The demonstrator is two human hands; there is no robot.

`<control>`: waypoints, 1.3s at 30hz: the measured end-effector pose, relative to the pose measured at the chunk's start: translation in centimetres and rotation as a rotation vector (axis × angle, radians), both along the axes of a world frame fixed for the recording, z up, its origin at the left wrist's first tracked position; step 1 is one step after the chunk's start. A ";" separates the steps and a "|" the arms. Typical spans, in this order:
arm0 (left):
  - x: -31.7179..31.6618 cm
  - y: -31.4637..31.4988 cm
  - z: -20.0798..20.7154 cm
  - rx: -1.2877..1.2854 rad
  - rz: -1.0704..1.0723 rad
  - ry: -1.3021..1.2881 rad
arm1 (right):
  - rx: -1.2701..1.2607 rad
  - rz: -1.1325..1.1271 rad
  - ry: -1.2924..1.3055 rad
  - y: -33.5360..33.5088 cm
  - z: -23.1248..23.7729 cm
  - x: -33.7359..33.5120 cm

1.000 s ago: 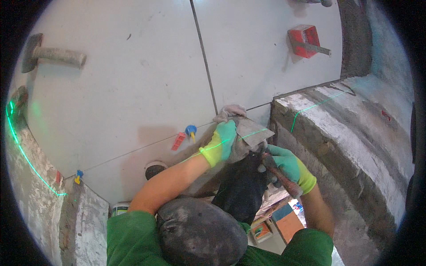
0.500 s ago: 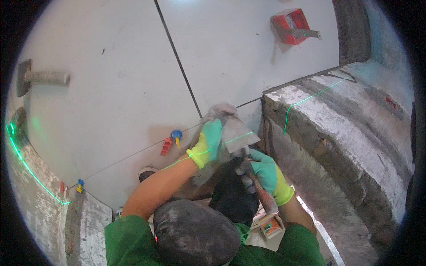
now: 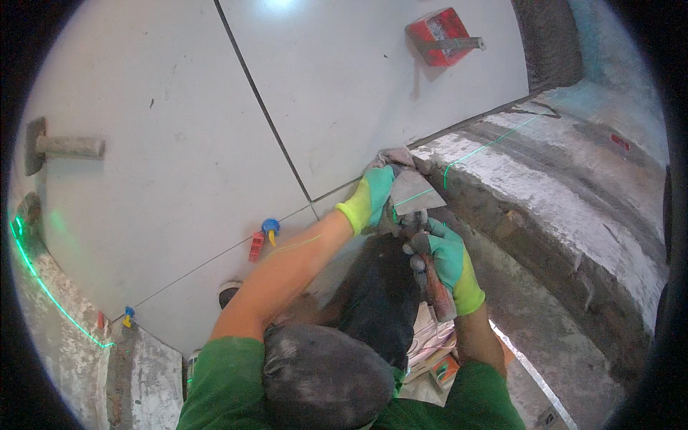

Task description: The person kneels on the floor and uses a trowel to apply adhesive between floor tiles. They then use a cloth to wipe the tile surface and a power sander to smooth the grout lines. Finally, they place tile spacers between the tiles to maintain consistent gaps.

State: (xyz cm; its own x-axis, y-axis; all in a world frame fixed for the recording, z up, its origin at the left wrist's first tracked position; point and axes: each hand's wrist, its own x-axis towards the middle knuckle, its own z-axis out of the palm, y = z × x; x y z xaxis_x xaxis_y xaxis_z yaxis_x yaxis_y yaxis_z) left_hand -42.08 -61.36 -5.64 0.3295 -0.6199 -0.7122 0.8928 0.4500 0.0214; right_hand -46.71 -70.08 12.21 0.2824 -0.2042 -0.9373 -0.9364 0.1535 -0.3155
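My right hand [image 3: 446,256], in a green and yellow glove with grey fingertips, is closed round the reddish handle of a trowel [image 3: 417,195]. Its pale, flat blade points away from me, and a green laser line crosses it. My left hand [image 3: 374,192], gloved alike, is beside the blade with its fingers closed on a crumpled, dusty pinkish cloth [image 3: 393,157]; part of the cloth is hidden by the glove. Both hands are over the near edge of the large white tiles [image 3: 186,143], close to the corner of a rough concrete ledge [image 3: 523,190].
A red box [image 3: 443,36] with a tool lying across it stands on the far tiles. A mallet [image 3: 70,147] lies at far left. A blue knob [image 3: 270,226] and a red wedge [image 3: 256,246] sit along a tile joint; another clip [image 3: 128,317] is at lower left.
Both hands have moved to the right along the tile edge, carrying the trowel and the cloth closer to the ledge corner. The whole view has shifted slightly.
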 end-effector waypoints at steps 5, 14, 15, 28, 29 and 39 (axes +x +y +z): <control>0.3 0.6 -0.7 -0.125 -0.092 -0.006 | -0.137 -0.023 -0.092 2.3 -2.1 -3.1; -1.5 1.5 -1.3 -0.247 -0.009 -0.259 | -0.443 0.083 -0.356 8.5 -2.8 -7.6; -1.7 2.0 -0.5 -0.353 -0.023 -0.294 | -0.485 0.112 -0.391 9.1 -2.2 -8.2; -1.1 20.9 8.8 0.810 0.238 -2.010 | -0.555 0.392 -0.975 15.0 4.1 -8.7; -1.5 23.5 10.2 0.881 0.338 -1.881 | -0.398 0.433 -0.966 15.9 4.4 -7.9; -0.7 43.9 21.8 1.272 0.440 -1.385 | 0.153 0.462 -0.878 25.0 4.0 -5.8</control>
State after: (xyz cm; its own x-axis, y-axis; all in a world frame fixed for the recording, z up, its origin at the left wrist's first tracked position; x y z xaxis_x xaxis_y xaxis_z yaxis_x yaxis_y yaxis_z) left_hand -42.73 -17.43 16.12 0.9386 0.2437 0.2444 -0.1845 -0.2439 0.9521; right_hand -52.54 -45.11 16.20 0.9079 0.2049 -0.3658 -0.3593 -0.0696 -0.9306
